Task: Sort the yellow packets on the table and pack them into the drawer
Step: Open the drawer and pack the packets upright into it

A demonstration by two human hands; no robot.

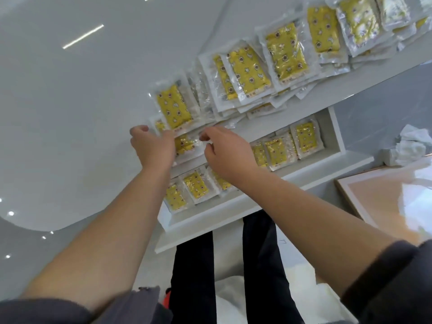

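Several yellow packets (247, 71) in clear wrap lie fanned in overlapping piles along the white table's (81, 113) near edge. Below the edge a white drawer (336, 134) stands open with several yellow packets (278, 153) laid flat inside. At the table edge, my left hand (152, 146) grips the left side of one yellow packet (185, 143), with the thumb over its top. My right hand (226, 150) pinches the same packet's right edge with curled fingers. Another packet (174, 106) lies just beyond it on the table.
A crumpled white cloth (409, 146) sits at the right on a grey surface. A pale wooden board (385, 195) lies at the lower right. My dark trouser legs (194, 277) stand below the drawer's front panel (210, 232).
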